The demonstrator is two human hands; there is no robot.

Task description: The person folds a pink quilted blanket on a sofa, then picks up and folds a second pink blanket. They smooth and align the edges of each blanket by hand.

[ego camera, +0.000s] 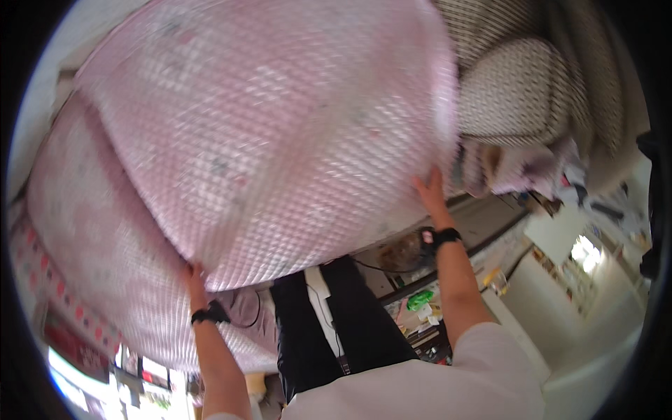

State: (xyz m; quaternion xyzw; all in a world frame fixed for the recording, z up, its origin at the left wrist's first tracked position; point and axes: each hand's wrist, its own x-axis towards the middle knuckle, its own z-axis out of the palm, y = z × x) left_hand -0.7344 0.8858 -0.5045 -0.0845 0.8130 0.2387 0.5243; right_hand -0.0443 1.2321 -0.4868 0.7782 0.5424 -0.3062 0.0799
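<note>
A large pink quilted pad (294, 142) with a textured grid and small faded prints spreads across the upper middle. My left hand (195, 281) is at its lower left corner, with the fingers closed on the edge. My right hand (433, 191) lies on the pad near its right edge, thumb and fingers apart; whether it pinches any cloth cannot be told. Under the pad, another pink quilted cover (115, 236) shows at the left. Black bands circle both my wrists.
Brown-and-cream patterned bedding (512, 94) is bunched at the upper right, above a crumpled pink cloth (525, 168). Near my right forearm are a green item (420, 300) and cluttered shelves. A red dotted border (73, 302) runs along the lower left.
</note>
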